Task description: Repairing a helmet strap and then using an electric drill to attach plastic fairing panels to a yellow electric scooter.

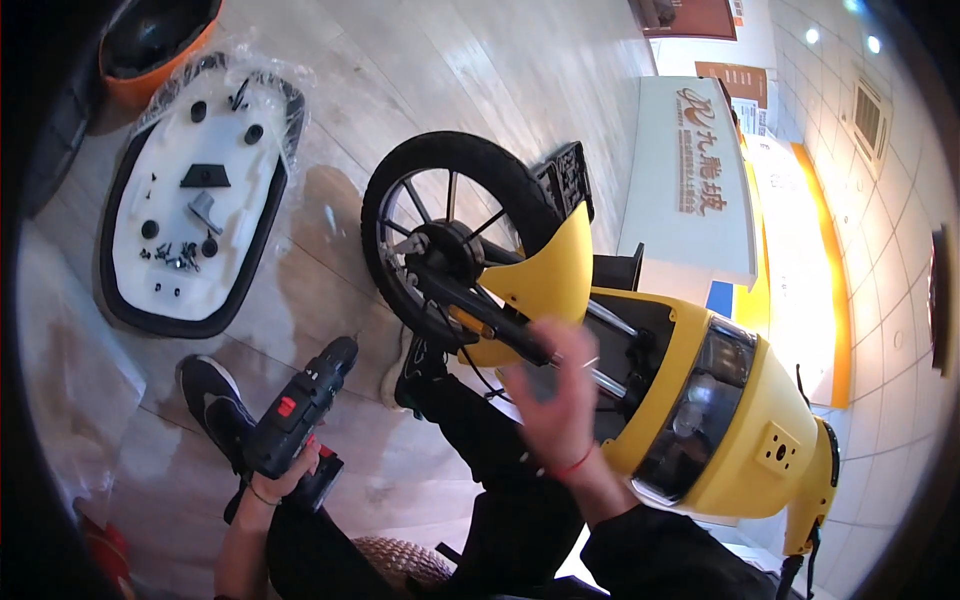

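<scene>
My left hand (283,482) is wrapped round the grip of a black cordless drill (300,410) with a red switch; its bit points up and right. My right hand (560,410), smeared by motion, is raised in front of a yellow scooter's (745,430) front fork (480,308). Its thumb stands apart from the fingers, and I see nothing held in it. The scooter's front wheel (450,215) has a black tyre and dark spokes. A yellow mudguard (548,265) partly covers it. Whether the right hand touches the fork, I cannot tell.
A white, black-rimmed panel (180,215) lies on the floor at the left, partly in clear plastic wrap. Several small screws (178,258) and a grey bracket (204,211) rest on it. Beyond is an orange and black bowl-shaped thing (150,75). A white counter (650,180) stands behind the scooter.
</scene>
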Tool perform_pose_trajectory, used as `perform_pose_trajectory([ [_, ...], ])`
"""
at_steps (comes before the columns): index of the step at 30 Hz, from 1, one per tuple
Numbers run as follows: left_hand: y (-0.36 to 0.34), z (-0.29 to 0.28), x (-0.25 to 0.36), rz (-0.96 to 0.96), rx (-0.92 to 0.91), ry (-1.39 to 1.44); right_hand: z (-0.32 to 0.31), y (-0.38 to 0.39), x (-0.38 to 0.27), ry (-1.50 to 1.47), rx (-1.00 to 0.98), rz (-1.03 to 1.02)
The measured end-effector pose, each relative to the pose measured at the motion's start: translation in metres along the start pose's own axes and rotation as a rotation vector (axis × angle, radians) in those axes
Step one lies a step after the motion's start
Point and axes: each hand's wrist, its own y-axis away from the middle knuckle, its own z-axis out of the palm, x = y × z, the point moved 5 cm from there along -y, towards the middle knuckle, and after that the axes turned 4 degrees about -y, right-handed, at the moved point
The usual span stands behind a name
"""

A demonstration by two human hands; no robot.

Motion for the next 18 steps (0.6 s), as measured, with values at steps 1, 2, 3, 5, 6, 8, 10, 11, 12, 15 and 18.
perform_pose_trajectory([
  [1,0.001,-0.003,-0.004,-0.004,0.006,-0.017,-0.013,-0.017,0.005,0.185,0.079,0.003],
  [2,0.002,-0.004,-0.007,0.003,0.010,-0.029,-0.022,-0.030,0.013,0.376,0.126,0.043],
  [3,0.003,-0.006,-0.008,0.030,0.012,0.014,-0.021,-0.038,0.021,0.391,0.119,0.082],
  [5,0.005,-0.010,-0.011,0.017,0.031,0.029,-0.013,-0.049,0.045,0.440,0.077,0.235],
  [6,0.005,-0.011,-0.010,0.017,0.039,0.033,-0.007,-0.051,0.053,0.371,0.047,0.249],
  [8,0.007,-0.012,-0.006,0.039,0.030,0.015,0.009,-0.044,0.077,0.235,-0.052,0.496],
  [10,0.010,-0.012,0.000,0.068,0.025,0.042,0.012,-0.050,0.086,0.215,-0.077,0.420],
  [11,0.012,-0.013,0.003,0.073,0.041,0.011,0.013,-0.054,0.091,0.177,-0.102,0.421],
  [12,0.012,-0.014,0.006,0.088,0.042,-0.012,0.012,-0.059,0.096,0.139,-0.128,0.429],
  [15,0.017,-0.017,0.010,0.101,0.064,-0.023,0.011,-0.076,0.106,0.276,-0.272,0.416],
  [18,0.020,-0.021,0.012,0.085,0.065,-0.017,0.011,-0.098,0.110,0.089,-0.372,0.353],
])
